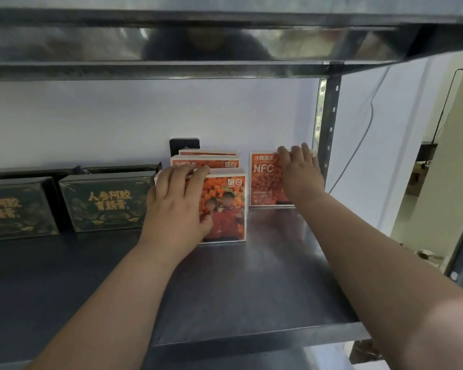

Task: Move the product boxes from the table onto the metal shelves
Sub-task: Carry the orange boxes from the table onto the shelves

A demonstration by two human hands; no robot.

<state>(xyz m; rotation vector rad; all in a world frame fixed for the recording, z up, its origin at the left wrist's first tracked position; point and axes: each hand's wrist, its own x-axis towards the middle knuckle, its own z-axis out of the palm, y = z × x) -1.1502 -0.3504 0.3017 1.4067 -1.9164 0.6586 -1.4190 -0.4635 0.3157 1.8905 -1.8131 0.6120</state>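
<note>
- The metal shelf [238,303] fills most of the view, with another shelf deck [171,41] right overhead.
- The dark green boxes [106,202] stand side by side out at 9 o'clock.
- The front orange box [225,206] stands upright mid-shelf, with two rear orange boxes [206,162] lined up behind it at 12 o'clock.
- The NFC box [263,180] stands upright on the shelf at 2 o'clock from that row, a gap apart.
- Left hand [175,209]: grip wrapped on the front orange box, fingers over the top edge, thumb on its face.
- Right hand [300,174]: grip holding the NFC box, fingers hooked over its top.

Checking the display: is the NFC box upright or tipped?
Upright: the NFC box stands on its base on the shelf, right hand holding its top.
</note>
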